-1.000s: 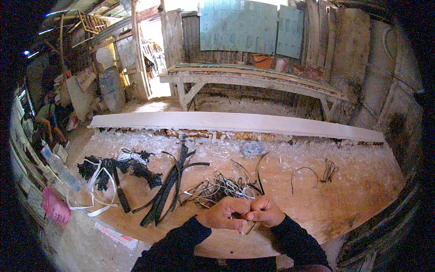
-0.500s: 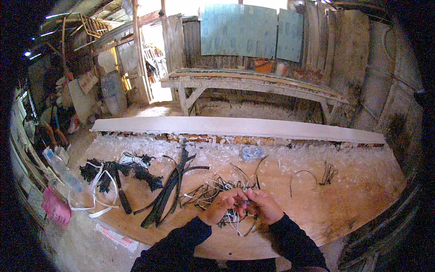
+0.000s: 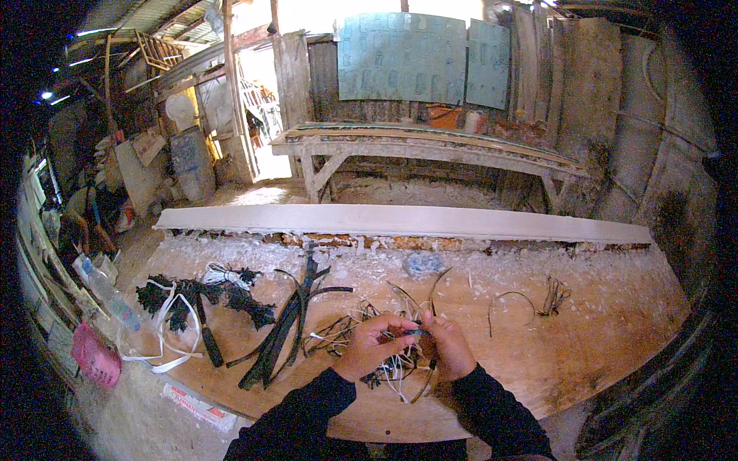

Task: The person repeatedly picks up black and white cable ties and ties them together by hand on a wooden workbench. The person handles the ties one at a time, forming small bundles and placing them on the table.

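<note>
**Fingers pinched together over a tangle of cords**

Nearest, two dark sleeves lead to the hands. Both have shifted slightly away from the body over the past second, and pale loops of the tangle, covered then, now show between the wrists. That suggests the handling is now at the fingertips, with the bulk of the cords left lying on the counter.

The left hand has its thumb and forefinger nearly closed on a small bluish-dark piece. The right hand meets it from the other side, thumb and bent fingers apparently gripping the same piece; what it is, or whether it joins a cord, is too small to tell.

The tangle lies beneath and between the hands. To its left rest black strips, then a dark-handled tool and a white strap; to its right, a small dark coil. Beyond sit a bluish clump and, along the far edge, a long white board.
</note>
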`<action>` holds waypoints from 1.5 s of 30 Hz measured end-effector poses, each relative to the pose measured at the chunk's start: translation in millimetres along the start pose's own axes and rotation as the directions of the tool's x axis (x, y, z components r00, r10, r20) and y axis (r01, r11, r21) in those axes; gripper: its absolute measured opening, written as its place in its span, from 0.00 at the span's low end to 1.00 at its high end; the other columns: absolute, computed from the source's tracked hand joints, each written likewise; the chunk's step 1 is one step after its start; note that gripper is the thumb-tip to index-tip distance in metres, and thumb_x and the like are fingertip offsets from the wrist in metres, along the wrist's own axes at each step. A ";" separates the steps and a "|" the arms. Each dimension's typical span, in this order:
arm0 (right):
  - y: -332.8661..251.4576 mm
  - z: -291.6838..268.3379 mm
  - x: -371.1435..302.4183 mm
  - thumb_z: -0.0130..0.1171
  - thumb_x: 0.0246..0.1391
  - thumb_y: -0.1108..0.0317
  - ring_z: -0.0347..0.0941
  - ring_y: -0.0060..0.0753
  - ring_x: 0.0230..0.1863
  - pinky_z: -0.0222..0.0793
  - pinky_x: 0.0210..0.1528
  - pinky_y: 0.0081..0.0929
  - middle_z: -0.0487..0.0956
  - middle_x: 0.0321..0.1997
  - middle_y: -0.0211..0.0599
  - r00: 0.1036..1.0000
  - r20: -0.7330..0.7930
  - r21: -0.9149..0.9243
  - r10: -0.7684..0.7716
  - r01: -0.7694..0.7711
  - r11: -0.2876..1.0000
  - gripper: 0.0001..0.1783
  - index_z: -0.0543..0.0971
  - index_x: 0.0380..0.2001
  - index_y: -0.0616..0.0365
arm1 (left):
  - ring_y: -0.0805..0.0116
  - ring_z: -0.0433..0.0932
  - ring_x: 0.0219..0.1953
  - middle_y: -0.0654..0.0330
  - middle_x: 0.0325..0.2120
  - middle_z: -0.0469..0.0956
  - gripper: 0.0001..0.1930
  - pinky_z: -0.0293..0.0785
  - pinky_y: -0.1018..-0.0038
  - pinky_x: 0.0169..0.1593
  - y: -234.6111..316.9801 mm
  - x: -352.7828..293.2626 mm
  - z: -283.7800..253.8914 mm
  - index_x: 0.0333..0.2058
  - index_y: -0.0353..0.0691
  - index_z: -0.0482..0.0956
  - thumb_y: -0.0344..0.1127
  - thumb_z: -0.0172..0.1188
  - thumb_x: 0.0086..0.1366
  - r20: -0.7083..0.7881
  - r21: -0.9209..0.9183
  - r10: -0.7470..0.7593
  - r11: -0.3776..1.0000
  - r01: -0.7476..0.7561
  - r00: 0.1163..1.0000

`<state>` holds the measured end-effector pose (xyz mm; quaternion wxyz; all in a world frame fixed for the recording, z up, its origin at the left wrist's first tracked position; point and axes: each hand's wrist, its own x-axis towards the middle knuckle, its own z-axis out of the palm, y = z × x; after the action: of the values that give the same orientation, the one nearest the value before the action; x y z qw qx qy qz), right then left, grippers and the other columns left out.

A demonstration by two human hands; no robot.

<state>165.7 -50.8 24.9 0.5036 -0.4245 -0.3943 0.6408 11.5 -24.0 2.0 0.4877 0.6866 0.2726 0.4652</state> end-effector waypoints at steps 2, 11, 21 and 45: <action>2.7 2.2 2.1 0.47 0.54 0.49 0.48 0.12 0.11 0.40 0.14 0.16 0.58 0.10 0.16 0.999 -0.041 -0.036 0.000 -0.002 0.999 0.20 0.65 0.14 0.46 | 0.78 0.71 0.30 0.64 0.28 0.72 0.09 0.69 0.83 0.33 -0.2 0.9 -0.1 0.34 0.37 0.76 0.30 0.60 0.53 -0.002 -0.002 -0.032 0.999 0.032 0.999; 10.4 -2.7 6.5 0.46 0.55 0.50 0.50 0.12 0.12 0.41 0.14 0.15 0.60 0.11 0.16 1.000 -0.016 -0.112 0.019 -0.021 0.993 0.19 0.68 0.16 0.48 | 0.78 0.72 0.26 0.64 0.28 0.72 0.08 0.70 0.84 0.28 -1.0 -0.4 -1.6 0.32 0.36 0.76 0.31 0.59 0.54 0.000 0.011 0.034 0.999 -0.034 0.999; 22.2 -3.6 8.9 0.45 0.57 0.56 0.61 0.14 0.18 0.54 0.17 0.14 0.69 0.18 0.21 0.993 0.118 -0.195 -0.003 0.026 0.981 0.15 0.72 0.25 0.53 | 0.76 0.74 0.28 0.63 0.30 0.72 0.07 0.72 0.83 0.28 -2.1 -2.0 -1.4 0.33 0.34 0.73 0.32 0.55 0.58 -0.017 -0.093 -0.006 0.996 0.005 1.000; 11.8 -6.7 3.3 0.49 0.55 0.57 0.62 0.10 0.21 0.56 0.21 0.11 0.71 0.23 0.18 0.981 0.154 -0.082 -0.115 0.129 0.988 0.11 0.73 0.29 0.52 | 0.79 0.71 0.22 0.65 0.23 0.69 0.05 0.70 0.83 0.24 -9.8 1.6 -8.5 0.29 0.35 0.70 0.30 0.55 0.56 0.102 -0.091 -0.163 0.981 0.173 0.981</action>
<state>167.9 -49.2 11.2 0.4910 -0.3731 -0.4852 0.6198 5.2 -15.4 -5.7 0.5713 0.6571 0.2826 0.4025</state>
